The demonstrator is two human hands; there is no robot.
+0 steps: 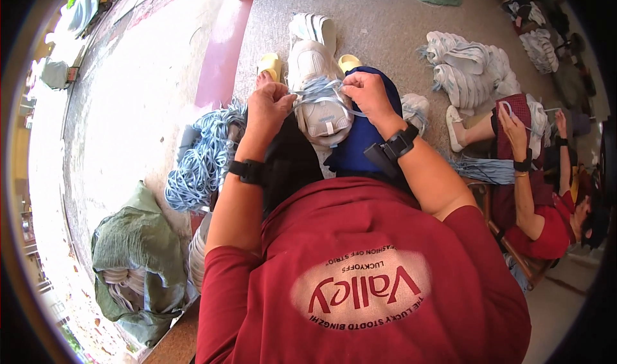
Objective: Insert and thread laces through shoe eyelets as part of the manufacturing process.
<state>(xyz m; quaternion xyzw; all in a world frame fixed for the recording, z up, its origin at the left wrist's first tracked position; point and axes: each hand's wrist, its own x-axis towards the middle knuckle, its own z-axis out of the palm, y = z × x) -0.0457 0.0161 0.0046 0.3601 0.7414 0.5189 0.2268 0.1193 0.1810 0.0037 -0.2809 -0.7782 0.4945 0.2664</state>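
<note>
Between my knees rests a whitish shoe upper [325, 121], its heel end toward me, with light blue lace [319, 89] running across its opening. My left hand [268, 107] pinches a light blue lace at the left side of the upper. On the other side, my right hand [371, 95] has its fingertips closed on the lace too, and a loose length hangs below that hand. Both hands are at about the same height, with the upper between them. More whitish pieces [313, 31] lie beyond it, near yellow slippers [270, 63].
A heap of light blue laces [207, 155] sits by my left leg. Nearer left is a green cloth sack [138, 251] with pale pieces inside. Piled uppers [472, 68] lie on the floor at the right, near a seated co-worker [536, 213] handling a lace.
</note>
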